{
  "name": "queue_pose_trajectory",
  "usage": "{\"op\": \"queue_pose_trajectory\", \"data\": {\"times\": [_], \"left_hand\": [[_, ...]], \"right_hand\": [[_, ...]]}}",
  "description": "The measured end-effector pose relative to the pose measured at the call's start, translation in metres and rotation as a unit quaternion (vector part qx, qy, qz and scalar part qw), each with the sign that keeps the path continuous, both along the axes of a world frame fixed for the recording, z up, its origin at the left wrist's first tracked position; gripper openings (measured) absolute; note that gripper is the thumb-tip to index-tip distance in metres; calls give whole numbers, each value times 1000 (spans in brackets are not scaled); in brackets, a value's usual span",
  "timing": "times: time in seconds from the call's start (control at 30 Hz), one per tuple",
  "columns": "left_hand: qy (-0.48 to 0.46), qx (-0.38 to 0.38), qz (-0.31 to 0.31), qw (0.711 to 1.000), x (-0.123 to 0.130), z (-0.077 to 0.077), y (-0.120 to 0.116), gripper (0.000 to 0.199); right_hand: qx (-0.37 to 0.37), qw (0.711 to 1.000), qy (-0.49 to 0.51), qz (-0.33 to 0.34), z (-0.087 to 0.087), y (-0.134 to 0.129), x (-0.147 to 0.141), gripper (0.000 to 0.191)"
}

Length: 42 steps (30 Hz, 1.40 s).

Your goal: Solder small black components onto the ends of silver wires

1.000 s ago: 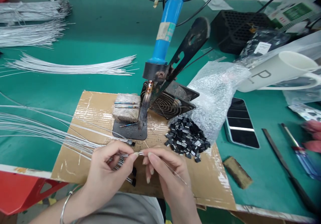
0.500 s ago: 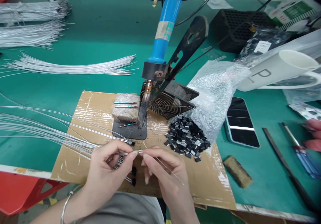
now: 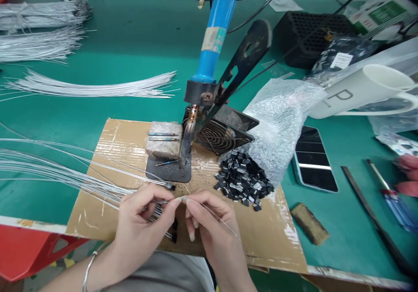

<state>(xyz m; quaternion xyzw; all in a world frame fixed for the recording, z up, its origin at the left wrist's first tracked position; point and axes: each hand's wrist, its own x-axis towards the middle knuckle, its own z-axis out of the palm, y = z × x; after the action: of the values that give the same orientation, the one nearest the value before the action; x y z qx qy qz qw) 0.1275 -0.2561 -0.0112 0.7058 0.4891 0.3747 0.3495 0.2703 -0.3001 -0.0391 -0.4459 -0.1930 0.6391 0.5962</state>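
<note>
Left to right, silver wires (image 3: 58,170) fan across the green table (image 3: 130,43) onto the cardboard sheet (image 3: 107,152), where the left hand (image 3: 140,226) pinches a bundle of them and the right hand (image 3: 212,226) pinches one thin wire (image 3: 215,215) at its tip, fingertips nearly touching. This looks like the step of fitting a wire end, ahead of the mounted soldering iron (image 3: 209,56) and the black parts pile (image 3: 243,181); the next move calls for steady alignment. The wire tip between the fingers is too small to make out, and a blurred hand (image 3: 406,174) at the right edge is cut off.

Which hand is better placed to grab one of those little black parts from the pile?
Probably the right hand: the pile of black parts lies on its side, while the left hand pinches the wires.
</note>
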Motion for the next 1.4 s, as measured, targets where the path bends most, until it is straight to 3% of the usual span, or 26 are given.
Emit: {"op": "queue_pose_trajectory", "data": {"times": [0.37,0.5,0.57,0.6,0.63,0.67,0.73,0.77,0.83,0.93,1.23,1.33,1.4], "left_hand": [[-44,-67,26,996,1,-11,-3,18],[-49,-100,23,993,2,-7,1,19],[-46,-112,21,992,1,-7,2,18],[-50,-117,21,992,0,-8,3,17],[-58,-123,21,990,-1,-8,3,14],[-69,-126,22,989,-2,-9,4,12],[-84,-127,24,988,-3,-9,4,10],[-85,-124,24,988,-3,-8,4,9],[-81,-116,26,990,-3,-6,5,8],[-91,-104,26,990,-3,-3,5,7],[-102,-87,20,991,1,-4,8,8],[-95,-77,22,992,2,0,9,10],[-101,-75,25,992,1,1,9,11]], "right_hand": [[23,996,49,-77,-4,0,-21,12],[43,998,1,-53,-5,-5,-14,22],[63,990,-96,-85,-6,-9,2,35],[73,973,-185,-116,-6,-11,13,38],[83,939,-300,-149,-7,-11,25,33],[108,878,-436,-163,-8,-11,38,22],[181,726,-651,-128,-9,-8,63,18],[216,671,-703,-91,-10,-6,74,21],[258,620,-741,-24,-12,-1,88,21],[275,603,-749,4,-15,3,95,14],[252,573,-777,-63,-15,-2,78,12],[242,593,-762,-95,-16,-3,68,10],[214,627,-740,-113,-15,-4,61,8]]}}
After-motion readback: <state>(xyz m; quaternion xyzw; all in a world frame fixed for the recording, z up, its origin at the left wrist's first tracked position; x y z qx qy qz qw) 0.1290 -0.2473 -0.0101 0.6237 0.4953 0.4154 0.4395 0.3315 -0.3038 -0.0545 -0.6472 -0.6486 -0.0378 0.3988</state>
